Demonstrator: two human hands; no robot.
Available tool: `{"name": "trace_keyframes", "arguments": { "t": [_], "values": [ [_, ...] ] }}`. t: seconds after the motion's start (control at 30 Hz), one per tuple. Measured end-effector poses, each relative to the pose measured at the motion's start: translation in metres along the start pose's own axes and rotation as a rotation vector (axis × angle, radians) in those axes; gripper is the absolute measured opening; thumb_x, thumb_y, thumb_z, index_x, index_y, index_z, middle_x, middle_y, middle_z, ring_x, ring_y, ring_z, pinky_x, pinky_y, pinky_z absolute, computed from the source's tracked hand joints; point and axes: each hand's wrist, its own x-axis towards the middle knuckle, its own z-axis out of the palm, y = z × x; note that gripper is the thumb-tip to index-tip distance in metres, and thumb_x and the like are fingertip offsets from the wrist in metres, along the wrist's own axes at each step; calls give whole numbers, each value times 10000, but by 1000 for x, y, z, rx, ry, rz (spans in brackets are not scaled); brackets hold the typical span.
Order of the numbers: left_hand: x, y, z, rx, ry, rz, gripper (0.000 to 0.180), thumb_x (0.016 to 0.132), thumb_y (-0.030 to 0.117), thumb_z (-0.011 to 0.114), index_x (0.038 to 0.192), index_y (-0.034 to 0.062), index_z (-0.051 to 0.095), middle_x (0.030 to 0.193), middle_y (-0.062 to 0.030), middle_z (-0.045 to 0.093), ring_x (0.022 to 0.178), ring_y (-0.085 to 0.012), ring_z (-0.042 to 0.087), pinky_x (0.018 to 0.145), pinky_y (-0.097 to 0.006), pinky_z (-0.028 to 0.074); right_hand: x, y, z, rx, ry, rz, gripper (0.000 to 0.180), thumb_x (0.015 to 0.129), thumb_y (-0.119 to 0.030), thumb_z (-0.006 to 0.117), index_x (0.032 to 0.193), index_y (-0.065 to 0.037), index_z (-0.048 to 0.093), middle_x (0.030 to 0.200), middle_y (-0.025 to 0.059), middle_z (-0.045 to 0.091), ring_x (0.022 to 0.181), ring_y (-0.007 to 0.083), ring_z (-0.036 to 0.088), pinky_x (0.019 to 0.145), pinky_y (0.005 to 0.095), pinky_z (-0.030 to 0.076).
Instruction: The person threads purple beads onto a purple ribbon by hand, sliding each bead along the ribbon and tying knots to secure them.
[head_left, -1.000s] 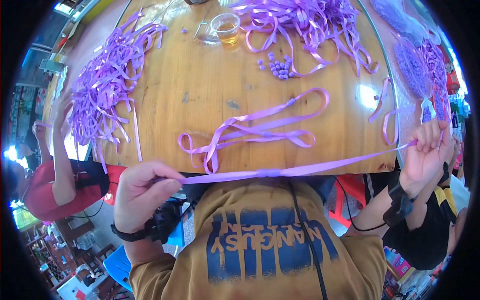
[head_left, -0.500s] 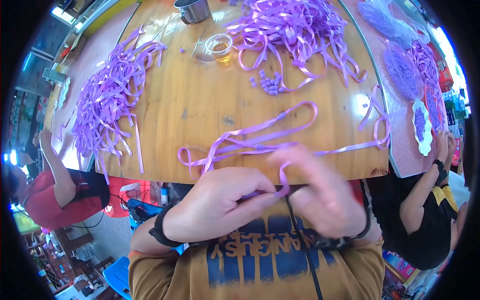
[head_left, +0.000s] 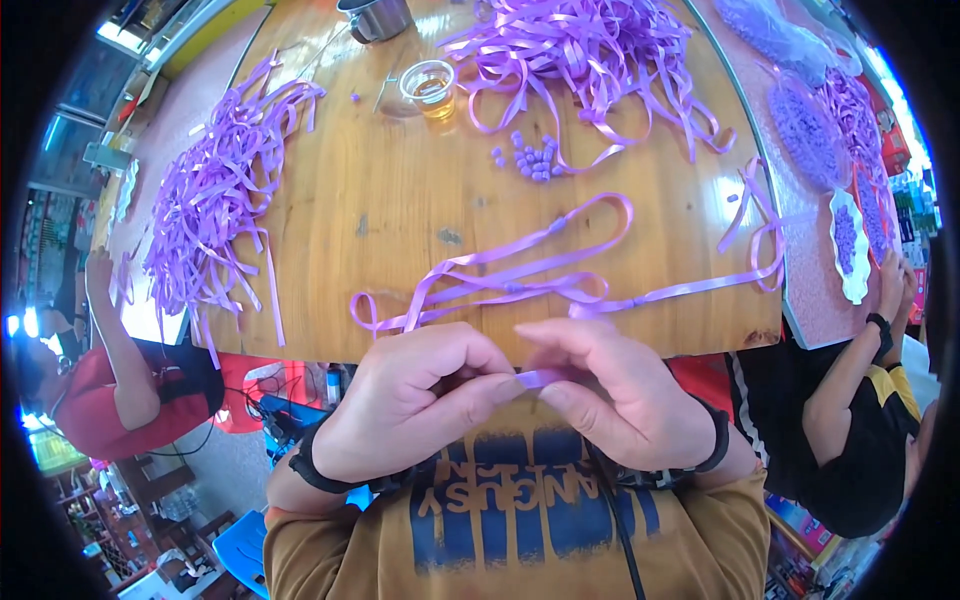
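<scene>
A purple ribbon (head_left: 540,378) is pinched between the left hand (head_left: 415,400) and right hand (head_left: 620,400) just off the near edge of the wooden table (head_left: 400,200). The ribbon is best kept flat and taut, untwisted, while the rest trails onto the tabletop.

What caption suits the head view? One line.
Both hands, left hand and right hand, pinch a purple ribbon at a wooden table.

A glass of amber drink (head_left: 430,86) and loose purple beads (head_left: 530,160) sit on the wooden table (head_left: 370,200).
</scene>
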Motion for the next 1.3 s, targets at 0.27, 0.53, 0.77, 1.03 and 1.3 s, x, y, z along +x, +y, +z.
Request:
{"name": "trace_keyframes", "arguments": {
  "t": [0.27,0.53,0.77,1.03,1.3],
  "values": [
    [-1,-4,0,-117,86,37,93,833,86,599,850,-6,594,698,-4,534,579,-38,473,521,-182,363,8,-6,-8,-313,-34,-222,110,786,-18,623,897,-15,615,716,65,555,625,149,527,550,255,396],
    [-13,29,-14,-493,-855,414,688,886,428,486,1273,-123,345,846,-171,575,675,-262,549,616,-354,439,6,-9,-11,-250,86,-96,77,777,-15,631,852,-9,614,689,50,548,569,115,496,512,226,361],
    [-13,5,-14,-405,-633,639,493,863,348,536,1109,-70,451,851,-116,568,708,-240,537,650,-353,433,6,-6,-12,-250,94,-110,65,774,-18,637,834,-11,614,673,42,537,551,107,475,496,225,345],
    [1,4,11,478,161,535,338,687,111,726,984,27,587,789,-75,567,670,-214,535,597,-306,428,6,-9,-10,-130,0,-84,54,780,-38,640,812,-12,606,663,53,535,554,146,485,497,252,347],
    [10,1,15,476,159,611,234,695,46,692,915,33,612,742,-64,578,657,-220,548,606,-309,430,0,-7,-14,-47,-30,-59,53,811,-64,622,825,-14,610,671,56,546,553,153,488,501,258,356]
  ]
}}
